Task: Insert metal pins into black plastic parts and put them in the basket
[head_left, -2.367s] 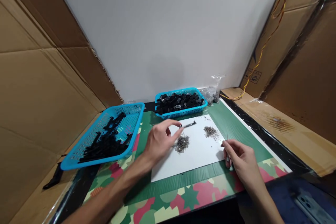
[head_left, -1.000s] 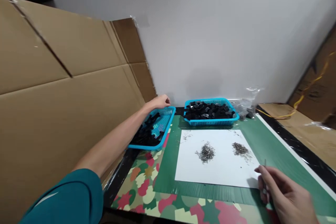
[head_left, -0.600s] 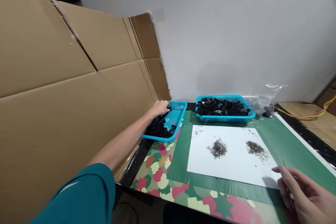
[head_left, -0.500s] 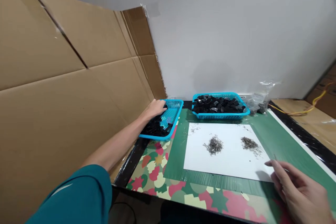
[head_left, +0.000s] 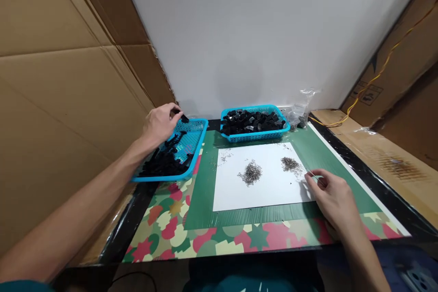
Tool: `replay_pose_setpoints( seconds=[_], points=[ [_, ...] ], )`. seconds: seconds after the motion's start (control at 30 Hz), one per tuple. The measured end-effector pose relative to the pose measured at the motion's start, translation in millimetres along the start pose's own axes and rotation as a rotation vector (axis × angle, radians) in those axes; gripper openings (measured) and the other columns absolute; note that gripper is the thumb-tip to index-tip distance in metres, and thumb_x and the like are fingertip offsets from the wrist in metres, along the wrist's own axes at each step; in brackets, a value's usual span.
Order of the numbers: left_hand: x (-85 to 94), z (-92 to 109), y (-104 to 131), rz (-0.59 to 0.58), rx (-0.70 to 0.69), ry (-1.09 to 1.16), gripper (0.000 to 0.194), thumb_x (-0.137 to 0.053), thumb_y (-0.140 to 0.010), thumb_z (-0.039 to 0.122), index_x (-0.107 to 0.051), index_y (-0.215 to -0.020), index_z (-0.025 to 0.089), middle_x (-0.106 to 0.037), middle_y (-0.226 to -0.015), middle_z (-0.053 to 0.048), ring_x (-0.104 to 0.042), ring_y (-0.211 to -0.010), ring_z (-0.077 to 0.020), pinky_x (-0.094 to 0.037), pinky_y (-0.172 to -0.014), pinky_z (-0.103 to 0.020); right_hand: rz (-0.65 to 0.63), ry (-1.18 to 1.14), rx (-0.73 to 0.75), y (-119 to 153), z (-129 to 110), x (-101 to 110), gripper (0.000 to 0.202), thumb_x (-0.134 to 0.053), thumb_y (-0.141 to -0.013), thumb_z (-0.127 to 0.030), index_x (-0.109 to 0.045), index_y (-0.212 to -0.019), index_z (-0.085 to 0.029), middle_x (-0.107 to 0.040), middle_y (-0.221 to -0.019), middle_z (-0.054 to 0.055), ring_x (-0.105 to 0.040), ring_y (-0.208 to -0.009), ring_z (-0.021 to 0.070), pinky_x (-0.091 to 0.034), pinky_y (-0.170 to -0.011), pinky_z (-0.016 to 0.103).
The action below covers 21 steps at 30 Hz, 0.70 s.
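Above the left blue basket (head_left: pixel 201 146), my left hand (head_left: pixel 160 123) pinches a small flat black piece (head_left: pixel 184 118). Loose black pieces (head_left: pixel 162 164) lie in that basket. My right hand (head_left: pixel 333 194) is at the right edge of the white sheet (head_left: pixel 229 198), its fingers closed on a thin needle-like metal tool (head_left: pixel 311 173) that points up and left. On the sheet are a pile of tiny metal parts (head_left: pixel 252 173) near the middle and a second pile (head_left: pixel 290 164) on the right, close to the tool's tip.
A second blue basket (head_left: pixel 256 135) heaped with black pieces stands at the back. Beside it sits a clear plastic bag (head_left: pixel 301 112). Cardboard (head_left: pixel 68 77) walls the left side; a yellow cable (head_left: pixel 362 93) runs along the right. The green mat (head_left: pixel 201 200) lies under the sheet.
My left hand has lifted out of the left basket with a black piece between its fingers. My right hand has moved closer to the right pile. The view has turned right.
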State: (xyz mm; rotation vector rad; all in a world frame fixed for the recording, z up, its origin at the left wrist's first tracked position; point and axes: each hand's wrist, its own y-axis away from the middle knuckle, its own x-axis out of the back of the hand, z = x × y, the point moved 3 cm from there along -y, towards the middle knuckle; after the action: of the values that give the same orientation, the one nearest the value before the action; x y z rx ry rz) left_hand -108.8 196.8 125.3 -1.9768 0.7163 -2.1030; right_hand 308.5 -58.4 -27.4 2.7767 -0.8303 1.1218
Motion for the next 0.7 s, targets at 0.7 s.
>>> replay_pose_setpoints(
  seconds=[0.7],
  points=[
    [-55.8,200,189,-1.108,0.138,1.848,0.043,-0.049,-0.105,0.068,-0.035,-0.105,0.028,-0.073,-0.077,0.001,-0.063,-0.042,-0.0151,-0.035,-0.034,-0.018,-0.222,0.105,-0.034,4,-6,-3,0.034,-0.060,-0.090,-0.051,-0.079,-0.094,-0.023,-0.072,-0.069,0.004,-0.064,-0.065,0.0225,-0.039,-0.059,0.030]
  ],
)
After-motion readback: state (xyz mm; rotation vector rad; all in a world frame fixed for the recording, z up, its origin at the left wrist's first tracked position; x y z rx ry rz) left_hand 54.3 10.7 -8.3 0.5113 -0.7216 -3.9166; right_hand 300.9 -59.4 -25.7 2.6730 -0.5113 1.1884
